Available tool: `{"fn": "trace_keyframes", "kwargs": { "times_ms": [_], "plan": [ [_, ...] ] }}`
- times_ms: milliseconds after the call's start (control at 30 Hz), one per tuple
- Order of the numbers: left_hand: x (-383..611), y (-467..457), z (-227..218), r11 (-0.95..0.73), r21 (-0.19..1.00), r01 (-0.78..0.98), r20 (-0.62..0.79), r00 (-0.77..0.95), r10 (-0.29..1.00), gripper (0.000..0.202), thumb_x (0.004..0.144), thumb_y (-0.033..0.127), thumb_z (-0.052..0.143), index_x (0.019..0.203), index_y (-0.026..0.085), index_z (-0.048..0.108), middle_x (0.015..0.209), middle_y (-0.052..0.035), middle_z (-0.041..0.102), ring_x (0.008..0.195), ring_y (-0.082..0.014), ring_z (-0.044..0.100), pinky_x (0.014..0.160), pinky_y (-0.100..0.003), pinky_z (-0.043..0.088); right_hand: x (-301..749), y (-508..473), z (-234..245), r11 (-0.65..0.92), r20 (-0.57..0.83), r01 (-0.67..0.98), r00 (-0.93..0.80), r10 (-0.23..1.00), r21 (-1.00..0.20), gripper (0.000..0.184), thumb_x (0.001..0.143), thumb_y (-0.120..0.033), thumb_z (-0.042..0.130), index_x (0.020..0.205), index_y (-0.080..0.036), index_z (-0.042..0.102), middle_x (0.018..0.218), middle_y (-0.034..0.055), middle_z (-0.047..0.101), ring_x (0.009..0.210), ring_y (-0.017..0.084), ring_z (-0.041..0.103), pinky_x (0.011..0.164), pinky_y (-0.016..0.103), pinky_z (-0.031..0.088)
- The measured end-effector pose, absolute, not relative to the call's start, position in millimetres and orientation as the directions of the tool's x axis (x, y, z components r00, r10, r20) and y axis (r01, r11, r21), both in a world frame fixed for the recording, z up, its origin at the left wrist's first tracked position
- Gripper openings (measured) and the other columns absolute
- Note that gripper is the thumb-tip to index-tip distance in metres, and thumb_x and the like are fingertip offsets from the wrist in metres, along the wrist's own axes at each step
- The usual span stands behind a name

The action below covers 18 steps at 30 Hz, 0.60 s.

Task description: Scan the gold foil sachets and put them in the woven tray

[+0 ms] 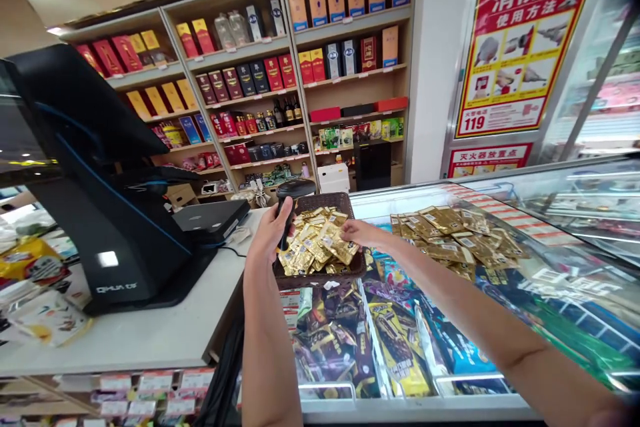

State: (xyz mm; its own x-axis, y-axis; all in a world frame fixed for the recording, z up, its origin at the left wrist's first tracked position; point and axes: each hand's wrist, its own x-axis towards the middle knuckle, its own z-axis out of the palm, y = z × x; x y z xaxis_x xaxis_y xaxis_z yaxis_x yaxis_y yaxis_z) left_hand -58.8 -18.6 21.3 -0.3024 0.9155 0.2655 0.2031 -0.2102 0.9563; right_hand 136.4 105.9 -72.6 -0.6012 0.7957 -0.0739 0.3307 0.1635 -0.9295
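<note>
My left hand is closed round the handle of a black barcode scanner, held upright over a dark woven basket full of small gold packets. My right hand reaches into the basket from the right, its fingers pinched on a gold packet at the pile's right edge. The basket rests on the glass lid of a chest freezer.
A black checkout terminal stands on the white counter at left. More gold packets lie loose on the freezer glass at right, with wrapped ice creams below. Shelves of boxed goods line the back wall; a red fire-hydrant poster hangs right.
</note>
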Motion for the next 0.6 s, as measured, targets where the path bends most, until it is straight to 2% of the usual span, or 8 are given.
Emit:
{"fn": "trace_keyframes", "kwargs": {
  "times_ms": [133,233,333,400,467,533,600],
  "plan": [
    [-55,-21,21,-0.233,0.95,0.21,0.283,-0.258,0.924,0.056,0.073,0.072,0.063,0.083,0.017,0.056,0.073,0.0002,0.055,0.049,-0.0069,0.045,0.045,-0.022,0.033,82,101,-76,0.265,0.022,0.307,-0.614,0.789,-0.914,0.014,0.088,-0.032,0.061,0.096,-0.022,0.057,0.085,0.0021,0.062,0.074,0.014,0.058,0.059,0.022,0.048],
    [-52,-21,22,-0.224,0.951,0.211,0.272,-0.236,0.933,0.056,0.073,0.072,0.063,0.079,0.017,0.055,0.071,0.0001,0.055,0.048,-0.0068,0.046,0.044,-0.022,0.033,80,103,-83,0.452,0.165,0.399,-0.577,0.8,-0.798,0.017,0.087,-0.031,0.062,0.101,-0.022,0.06,0.093,0.0024,0.067,0.082,0.015,0.061,0.068,0.023,0.046],
    [-49,-18,21,-0.222,0.95,0.22,0.27,-0.221,0.937,0.056,0.072,0.071,0.064,0.078,0.017,0.055,0.07,0.001,0.054,0.047,-0.0065,0.045,0.044,-0.022,0.031,116,117,-89,0.515,0.192,0.509,-0.558,0.808,-0.69,0.015,0.091,-0.033,0.058,0.101,-0.023,0.064,0.095,0.0031,0.07,0.089,0.017,0.064,0.074,0.025,0.046],
    [-46,-15,20,-0.216,0.946,0.242,0.268,-0.207,0.941,0.055,0.073,0.071,0.063,0.079,0.017,0.055,0.069,0.0016,0.053,0.048,-0.007,0.045,0.044,-0.022,0.03,156,132,-90,0.46,0.171,0.656,-0.456,0.873,-0.599,0.02,0.093,-0.034,0.053,0.105,-0.022,0.065,0.099,0.0059,0.071,0.093,0.02,0.065,0.078,0.027,0.046],
    [-41,-12,18,-0.186,0.942,0.281,0.243,-0.184,0.952,0.054,0.075,0.072,0.061,0.079,0.018,0.055,0.065,0.0023,0.051,0.048,-0.0082,0.045,0.044,-0.022,0.028,199,149,-91,0.325,0.176,0.82,-0.274,0.945,-0.47,0.029,0.095,-0.035,0.05,0.114,-0.019,0.063,0.109,0.0123,0.069,0.101,0.025,0.064,0.084,0.032,0.046],
    [-35,-10,17,-0.151,0.929,0.337,0.212,-0.153,0.965,0.053,0.076,0.072,0.058,0.078,0.019,0.053,0.06,0.0029,0.049,0.048,-0.0095,0.044,0.044,-0.022,0.027,241,168,-95,0.174,0.186,0.911,-0.111,0.976,-0.373,0.033,0.097,-0.033,0.045,0.116,-0.013,0.063,0.117,0.019,0.065,0.111,0.029,0.06,0.091,0.036,0.045],
    [-28,-8,16,-0.135,0.914,0.383,0.195,-0.121,0.973,0.053,0.077,0.072,0.057,0.075,0.02,0.051,0.057,0.0033,0.048,0.047,-0.01,0.043,0.045,-0.023,0.027,277,185,-105,0.001,0.2,0.947,0.067,0.978,-0.321,0.038,0.095,-0.032,0.048,0.121,-0.008,0.062,0.124,0.0241,0.06,0.123,0.033,0.052,0.098,0.04,0.041]
  ]
}}
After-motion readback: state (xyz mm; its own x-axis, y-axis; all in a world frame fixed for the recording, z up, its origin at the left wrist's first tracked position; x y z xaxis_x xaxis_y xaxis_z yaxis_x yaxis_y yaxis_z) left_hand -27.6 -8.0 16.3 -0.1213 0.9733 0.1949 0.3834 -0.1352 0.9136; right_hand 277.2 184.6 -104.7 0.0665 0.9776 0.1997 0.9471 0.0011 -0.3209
